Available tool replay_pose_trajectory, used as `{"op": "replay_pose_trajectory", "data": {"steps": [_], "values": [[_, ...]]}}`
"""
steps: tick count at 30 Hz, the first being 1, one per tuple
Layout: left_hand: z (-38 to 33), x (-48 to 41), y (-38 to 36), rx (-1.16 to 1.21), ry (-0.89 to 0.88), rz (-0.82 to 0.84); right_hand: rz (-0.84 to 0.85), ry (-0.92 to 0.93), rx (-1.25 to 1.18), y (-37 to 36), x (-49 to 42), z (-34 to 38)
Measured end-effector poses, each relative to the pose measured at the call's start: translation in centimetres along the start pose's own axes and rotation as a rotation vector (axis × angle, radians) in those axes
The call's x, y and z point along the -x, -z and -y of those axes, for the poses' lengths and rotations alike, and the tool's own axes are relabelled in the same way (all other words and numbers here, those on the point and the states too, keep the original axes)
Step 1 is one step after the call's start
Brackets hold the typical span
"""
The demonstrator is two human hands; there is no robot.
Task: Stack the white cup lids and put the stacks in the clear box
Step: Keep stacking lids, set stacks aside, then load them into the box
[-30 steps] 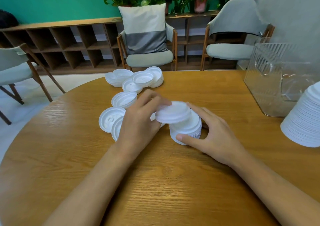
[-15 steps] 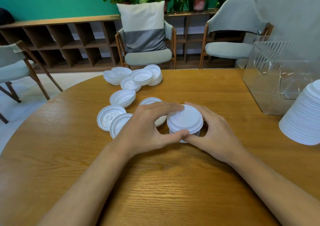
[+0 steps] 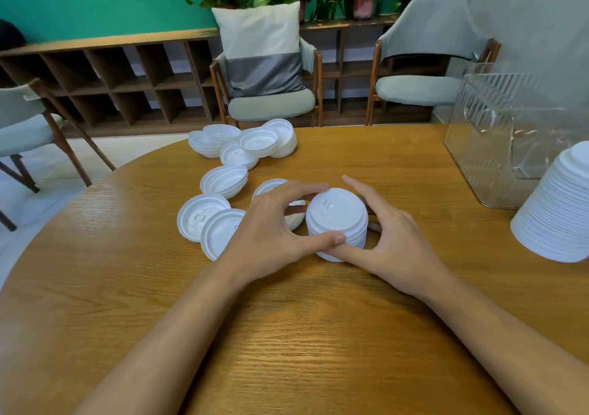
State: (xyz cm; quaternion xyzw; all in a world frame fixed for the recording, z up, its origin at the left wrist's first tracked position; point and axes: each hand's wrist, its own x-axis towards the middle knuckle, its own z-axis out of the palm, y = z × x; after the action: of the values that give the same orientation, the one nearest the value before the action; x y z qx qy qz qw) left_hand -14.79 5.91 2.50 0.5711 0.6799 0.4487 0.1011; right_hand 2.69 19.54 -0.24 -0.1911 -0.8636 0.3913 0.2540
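A short stack of white cup lids (image 3: 337, 220) stands on the round wooden table (image 3: 287, 335) between my hands. My left hand (image 3: 271, 226) curls round its left side, thumb against the front rim and fingers over the back. From the right, my right hand (image 3: 392, 233) cups the stack, its thumb pressed at the base. Loose white lids (image 3: 204, 217) lie to the left, and small lid piles (image 3: 245, 142) sit farther back. The clear box (image 3: 497, 140) stands at the far right, with nothing visible inside it.
A tall leaning stack of white lids (image 3: 557, 207) rises at the right edge, just in front of the clear box. Chairs (image 3: 271, 96) stand beyond the table's far edge, and another chair (image 3: 25, 121) stands at the left. Bare tabletop stretches toward me.
My left hand set a lid on top of the stack, then slid down to grip its left side. My right hand stayed cupped round the stack.
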Motion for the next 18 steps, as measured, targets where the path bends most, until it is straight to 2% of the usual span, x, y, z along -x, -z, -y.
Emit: {"op": "replay_pose_trajectory", "data": {"steps": [15,18], "values": [[1.1,-0.3,-0.3,0.135,0.116,0.052,0.023,0.005,0.018,0.1,0.0,-0.2],[1.2,-0.3,-0.4,0.104,0.094,0.058,0.033,0.003,0.037,0.2,0.0,-0.1]]}}
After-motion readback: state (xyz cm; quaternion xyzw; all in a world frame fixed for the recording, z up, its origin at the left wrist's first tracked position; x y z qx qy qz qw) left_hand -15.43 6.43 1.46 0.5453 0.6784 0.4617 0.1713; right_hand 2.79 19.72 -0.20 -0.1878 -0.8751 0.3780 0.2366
